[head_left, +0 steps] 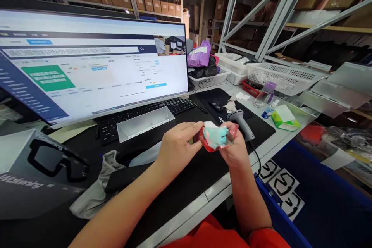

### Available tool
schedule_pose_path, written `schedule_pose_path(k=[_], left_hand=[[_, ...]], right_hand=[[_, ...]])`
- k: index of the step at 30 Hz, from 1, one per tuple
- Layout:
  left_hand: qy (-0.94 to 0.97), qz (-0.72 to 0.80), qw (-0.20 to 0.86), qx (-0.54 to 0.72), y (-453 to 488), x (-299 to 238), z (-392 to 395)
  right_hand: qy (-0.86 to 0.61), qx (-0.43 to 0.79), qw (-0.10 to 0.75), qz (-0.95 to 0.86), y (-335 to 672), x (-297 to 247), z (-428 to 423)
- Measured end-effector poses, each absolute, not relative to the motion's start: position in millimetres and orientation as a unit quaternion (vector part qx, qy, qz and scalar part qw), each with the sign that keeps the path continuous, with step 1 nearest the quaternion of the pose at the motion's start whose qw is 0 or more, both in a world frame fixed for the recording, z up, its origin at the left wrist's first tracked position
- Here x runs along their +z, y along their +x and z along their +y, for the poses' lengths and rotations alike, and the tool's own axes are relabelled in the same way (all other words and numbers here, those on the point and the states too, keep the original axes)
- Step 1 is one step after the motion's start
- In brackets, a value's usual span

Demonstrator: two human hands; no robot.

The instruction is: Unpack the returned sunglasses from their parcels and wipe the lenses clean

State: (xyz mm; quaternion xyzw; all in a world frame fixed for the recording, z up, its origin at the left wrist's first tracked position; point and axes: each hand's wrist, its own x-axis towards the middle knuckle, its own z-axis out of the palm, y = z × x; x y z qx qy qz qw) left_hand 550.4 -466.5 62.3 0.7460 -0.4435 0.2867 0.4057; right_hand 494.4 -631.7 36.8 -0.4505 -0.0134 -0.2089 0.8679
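Over the black desk mat, a small clear packet with red edges [216, 137] is held between both hands, with something teal and white inside that I cannot name. My left hand [181, 141] pinches its left end, thumb and fingers together. Around the right side and underneath, the fingers of my right hand [235, 149] are closed on it. Just beyond my right hand lies a grey barcode scanner [242, 122] with a cable. An open white box tray [147, 123] rests beside the keyboard [113, 126], beyond my left hand.
A large monitor [116, 66] stands at the left behind the keyboard. A grey box with a goggle picture [43, 178] and a grey cloth [101, 190] lie at the near left. White baskets [279, 77], a tissue pack [286, 118] and a mouse [216, 105] are right. A blue bin [325, 186] sits below.
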Motion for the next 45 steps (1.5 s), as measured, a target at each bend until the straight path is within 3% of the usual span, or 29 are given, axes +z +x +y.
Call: schedule_pose_path(k=[5,18,20,24,28,31,38,42,45], left_hand=[[0.751,-0.435,0.408,0.283,546,65,-466],[0.765,-0.390,0.427,0.282,552,73,-457],[0.777,-0.395,0.406,0.275,554,73,-456],[0.801,-0.428,0.325,0.263,551,69,-461],[0.802,-0.428,0.314,0.275,547,64,-464],[0.799,-0.412,0.319,0.302,549,63,-462],[0.769,-0.429,0.317,0.352,555,60,-461],[0.761,-0.424,0.316,0.377,554,58,-465],[0.765,-0.423,0.311,0.373,555,56,-466]], right_hand=[[-0.480,-0.184,0.856,-0.041,493,36,-633],[-0.542,-0.324,0.775,-0.011,438,5,-690],[-0.560,-0.431,0.705,0.061,424,13,-698],[-0.601,-0.641,0.466,0.100,421,42,-682],[-0.753,-0.614,0.234,-0.044,445,57,-647],[-0.799,-0.577,0.137,-0.098,461,53,-619],[-0.799,-0.564,0.145,-0.151,472,36,-597],[-0.778,-0.596,0.193,-0.048,480,46,-620],[-0.776,-0.604,0.179,-0.042,484,49,-609]])
